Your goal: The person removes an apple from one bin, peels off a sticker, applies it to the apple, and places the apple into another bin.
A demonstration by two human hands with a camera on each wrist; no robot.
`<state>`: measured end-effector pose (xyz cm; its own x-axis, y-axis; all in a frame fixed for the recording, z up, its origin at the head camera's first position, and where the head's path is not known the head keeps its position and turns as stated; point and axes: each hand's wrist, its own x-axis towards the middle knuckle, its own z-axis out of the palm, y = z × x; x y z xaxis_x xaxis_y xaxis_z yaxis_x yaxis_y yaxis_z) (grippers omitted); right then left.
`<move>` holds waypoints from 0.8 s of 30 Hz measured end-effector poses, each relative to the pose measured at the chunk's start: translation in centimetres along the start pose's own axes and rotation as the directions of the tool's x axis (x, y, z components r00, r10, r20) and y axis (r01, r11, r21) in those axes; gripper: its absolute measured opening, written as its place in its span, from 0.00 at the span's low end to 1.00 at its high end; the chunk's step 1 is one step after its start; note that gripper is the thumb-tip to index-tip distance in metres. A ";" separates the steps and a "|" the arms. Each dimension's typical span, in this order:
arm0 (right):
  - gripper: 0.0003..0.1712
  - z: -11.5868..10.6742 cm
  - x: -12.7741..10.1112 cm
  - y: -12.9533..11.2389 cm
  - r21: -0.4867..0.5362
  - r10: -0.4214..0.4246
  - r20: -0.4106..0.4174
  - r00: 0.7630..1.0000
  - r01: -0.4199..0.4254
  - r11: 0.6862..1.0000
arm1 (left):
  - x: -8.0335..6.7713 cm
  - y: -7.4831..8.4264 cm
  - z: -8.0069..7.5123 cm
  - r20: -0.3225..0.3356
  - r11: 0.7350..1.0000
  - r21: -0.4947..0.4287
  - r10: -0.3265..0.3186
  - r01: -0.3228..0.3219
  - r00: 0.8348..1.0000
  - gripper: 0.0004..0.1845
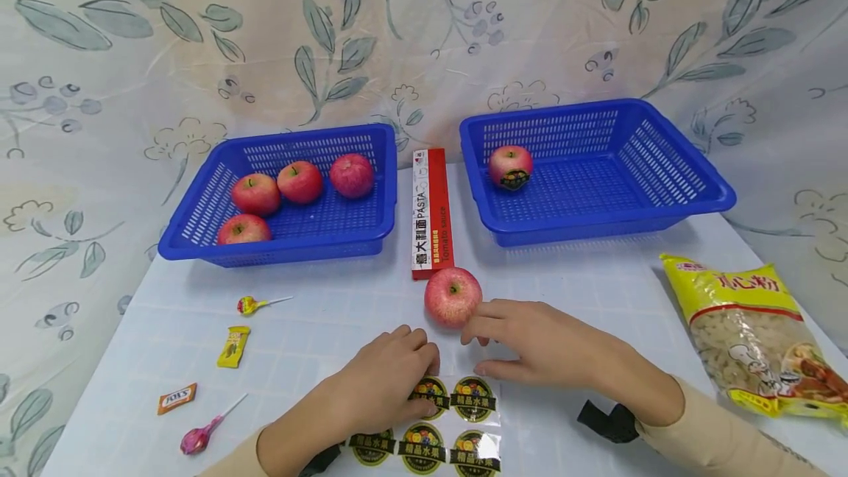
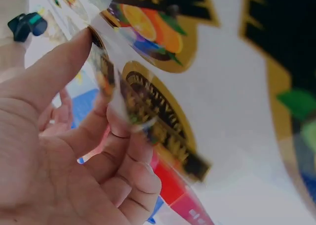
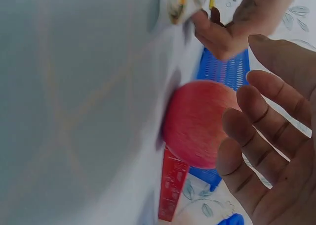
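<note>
A sheet of round black-and-gold fruit stickers [image 1: 423, 448] lies at the table's front. My left hand [image 1: 379, 381] is over its upper left part, thumb and index finger at opposite edges of a sticker [image 2: 102, 62] that looks partly lifted. The fingertips partly hide that sticker. A red apple [image 1: 453, 297] stands upright on the table just beyond the sheet. Beside it on the right, my right hand [image 1: 539, 341] has loosely bent fingers, the fingertips close to the apple [image 3: 200, 123]; whether they touch it I cannot tell.
The left blue basket [image 1: 278, 250] contains several apples; the right one [image 1: 609, 223] has one apple [image 1: 511, 167] with a sticker. A pasta box [image 1: 430, 212] lies between them. Candies and lollipops [image 1: 201, 436] lie at left, a yellow food bag [image 1: 755, 337] at right.
</note>
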<state>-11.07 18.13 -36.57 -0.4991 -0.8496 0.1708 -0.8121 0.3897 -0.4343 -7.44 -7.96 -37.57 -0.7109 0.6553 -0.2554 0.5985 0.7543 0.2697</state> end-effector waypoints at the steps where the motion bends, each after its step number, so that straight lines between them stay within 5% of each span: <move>1: 0.14 0.2 0.0 0.0 0.004 -0.005 0.002 1.000 0.005 1.000 | 0.0 -0.1 0.1 -0.010 1.000 -0.025 0.011 -0.011 1.000 0.17; 4: 0.15 0.7 -0.1 0.0 0.021 -0.013 0.010 1.000 0.013 1.000 | 0.0 -0.5 0.0 -0.009 0.983 -0.179 0.028 -0.029 1.000 0.14; 9: 0.18 1.3 -0.2 -0.1 0.005 -0.082 -0.042 0.996 0.083 0.997 | -0.2 -1.3 -0.5 -0.010 0.892 -0.448 0.064 -0.061 0.998 0.11; 18: 0.23 1.4 0.4 0.0 -0.080 -0.226 -0.206 0.952 0.214 0.974 | -0.2 -2.1 -1.0 -0.093 0.728 -0.675 0.079 -0.121 0.993 0.08; 24: 0.25 1.5 0.6 0.2 -0.102 -0.262 -0.254 0.931 0.244 0.965 | -0.2 -2.2 -1.2 -0.120 0.690 -0.710 0.078 -0.140 0.990 0.10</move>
<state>-11.08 17.19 -37.88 -0.3288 -0.8028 0.4973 -0.9356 0.2052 -0.2874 -9.05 -9.82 -37.02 -0.7011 0.7028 -0.1207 0.2506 0.4013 0.8810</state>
